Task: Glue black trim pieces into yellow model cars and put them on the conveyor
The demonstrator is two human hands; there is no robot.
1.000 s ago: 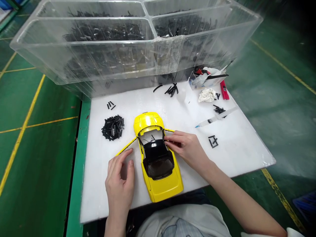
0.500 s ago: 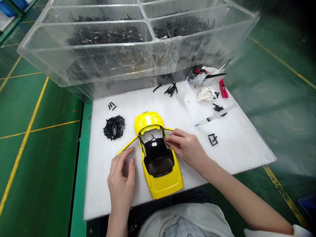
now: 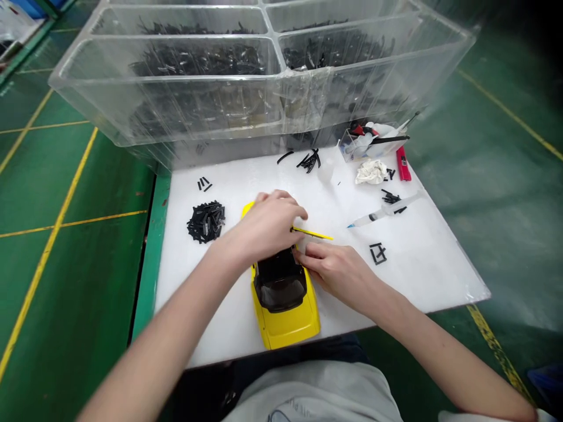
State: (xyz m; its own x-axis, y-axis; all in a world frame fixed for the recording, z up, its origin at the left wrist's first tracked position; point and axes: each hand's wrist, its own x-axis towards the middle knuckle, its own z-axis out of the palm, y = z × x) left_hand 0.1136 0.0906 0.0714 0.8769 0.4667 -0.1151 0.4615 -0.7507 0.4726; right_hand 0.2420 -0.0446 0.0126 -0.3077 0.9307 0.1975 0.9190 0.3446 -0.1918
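Observation:
A yellow toy car body (image 3: 292, 328) with a black roof (image 3: 281, 275) lies on the white work surface. My left hand (image 3: 275, 220) reaches across its front half, fingers curled over near the base of the opened right door (image 3: 314, 234); what those fingertips touch is hidden. My right hand (image 3: 334, 264) is at the car's right side, just below that door. Its thumb and fingers are pinched together against the edge of the roof, and any small piece between them cannot be made out. The windscreen area and left door are covered by my left hand and forearm.
Divided clear bins (image 3: 176, 111) of black parts stand behind. A pile of black strips (image 3: 206, 221) lies left. To the right are a syringe (image 3: 373, 215), crumpled tissue (image 3: 372, 172), a red tool (image 3: 403, 164), a clear tool box (image 3: 352, 149) and loose black strips (image 3: 377, 253).
My left hand has moved from beside the car's left door up and across its front to the right door. My right hand stays pinched at the right side.

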